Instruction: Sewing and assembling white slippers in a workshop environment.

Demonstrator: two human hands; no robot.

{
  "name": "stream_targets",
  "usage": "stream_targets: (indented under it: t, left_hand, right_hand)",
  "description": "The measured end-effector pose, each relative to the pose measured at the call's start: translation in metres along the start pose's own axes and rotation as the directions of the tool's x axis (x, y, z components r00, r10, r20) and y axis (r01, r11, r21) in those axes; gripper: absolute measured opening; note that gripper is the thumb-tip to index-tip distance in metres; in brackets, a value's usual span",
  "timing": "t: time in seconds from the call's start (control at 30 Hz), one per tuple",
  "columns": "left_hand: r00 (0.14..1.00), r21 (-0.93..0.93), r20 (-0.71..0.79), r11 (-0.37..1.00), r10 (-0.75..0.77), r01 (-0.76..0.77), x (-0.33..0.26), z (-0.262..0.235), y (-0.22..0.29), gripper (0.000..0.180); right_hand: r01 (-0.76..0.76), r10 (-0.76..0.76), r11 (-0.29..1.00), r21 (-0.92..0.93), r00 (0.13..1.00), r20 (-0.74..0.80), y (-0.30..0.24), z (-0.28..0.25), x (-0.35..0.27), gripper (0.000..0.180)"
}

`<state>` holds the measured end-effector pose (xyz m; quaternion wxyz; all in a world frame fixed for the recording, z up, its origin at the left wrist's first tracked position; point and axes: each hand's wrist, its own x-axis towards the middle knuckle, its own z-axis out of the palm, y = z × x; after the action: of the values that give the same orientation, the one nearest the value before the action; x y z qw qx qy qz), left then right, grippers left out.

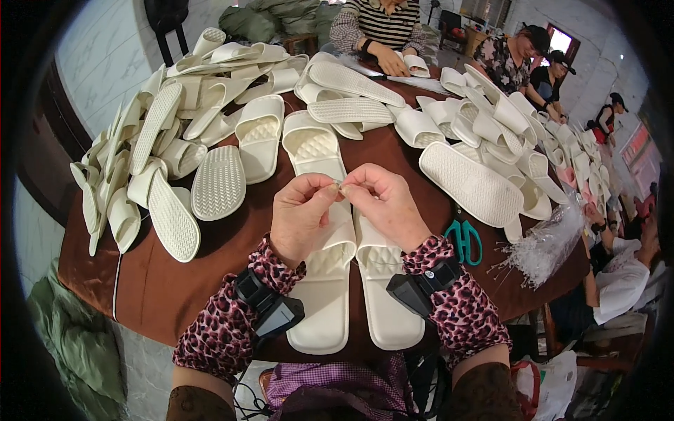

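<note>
Head view: I have white slippers crowding the far side of the brown-covered table [232,256], with a tall heap [158,116] to the left and another heap [491,126] to the right. One more slipper [312,144] lies just beyond the hands, which partly hide its near end. Teal-handled scissors [467,243] rest beside the right forearm, and across the table I see a co-worker in a striped top [379,31].

Right before me, near the table's close edge, the left slipper [319,309] and right slipper [393,309] lie soles down, toes pointing away, long axes converging slightly toward the toes. The hands and black wrist devices cover parts of both.

Above the toe ends, the left hand [300,210] and right hand [385,203] meet, each with thumb and forefinger pinched together on a tiny piece [339,184], too small for me to identify.

As for containers, a white bag [562,382] with red trim sits low at the right; I cannot tell its contents. Clear strands [540,245] lie bundled at the table's right.
</note>
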<state>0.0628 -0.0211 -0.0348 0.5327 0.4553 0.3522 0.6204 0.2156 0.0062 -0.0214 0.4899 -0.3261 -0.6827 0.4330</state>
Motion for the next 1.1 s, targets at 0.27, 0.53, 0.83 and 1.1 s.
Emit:
stream_targets:
  t: [0.27,0.53,0.83,1.1]
  left_hand:
    - [0.999,0.018,0.019,0.999,0.033,-0.034,0.0,-0.003,0.0,0.008]
    - [0.999,0.014,0.035,1.0,-0.003,0.003,-0.005,-0.004,0.006,0.006]
    - [0.995,-0.077,0.081,0.995,-0.058,0.064,0.0,-0.009,-0.001,0.005]
    - [0.993,-0.084,0.113,0.995,-0.045,0.055,0.003,-0.008,-0.004,0.004]
  right_hand:
    - [-0.006,0.009,0.997,-0.073,0.999,0.038,-0.008,-0.002,-0.002,0.007]
    - [-0.026,0.028,0.999,-0.036,0.998,0.057,-0.01,0.001,-0.005,0.007]
    - [0.03,-0.028,0.999,-0.041,0.999,0.043,0.0,-0.001,-0.003,0.006]
    - [0.139,-0.138,0.985,-0.104,0.99,0.014,0.004,-0.003,-0.001,0.01]
